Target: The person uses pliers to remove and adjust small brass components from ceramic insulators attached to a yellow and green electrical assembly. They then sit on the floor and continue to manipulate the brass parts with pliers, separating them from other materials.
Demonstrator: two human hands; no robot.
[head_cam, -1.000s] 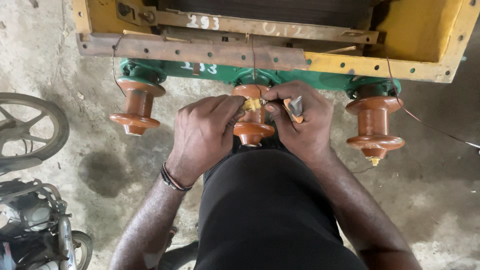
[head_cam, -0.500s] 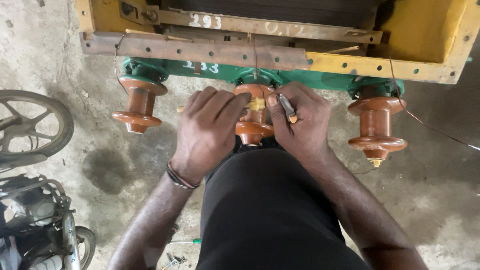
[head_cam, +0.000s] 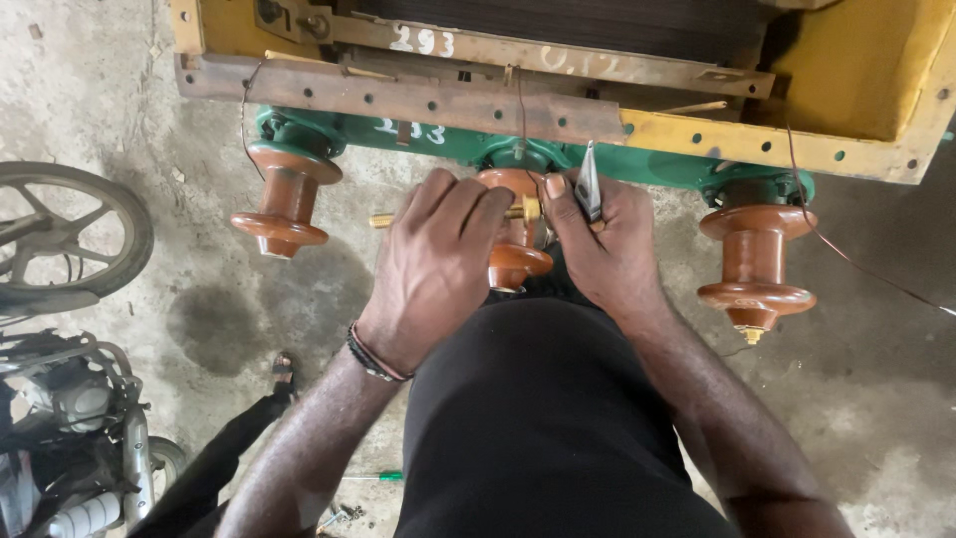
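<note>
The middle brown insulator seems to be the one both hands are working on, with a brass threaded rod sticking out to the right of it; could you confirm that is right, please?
Not quite. The brass threaded rod sticks out to the left, past the left hand, not to the right. The head view shows it. Both that hand and the right hand are indeed on the middle brown insulator.

One head-worn camera looks steeply down from close above the middle brown insulator (head_cam: 518,234) (the only view), with the concrete floor (head_cam: 876,399) beneath it.

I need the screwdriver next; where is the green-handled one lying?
In the head view the green-handled screwdriver lies on the concrete floor at bottom centre-left, beside the person's left forearm.
</note>
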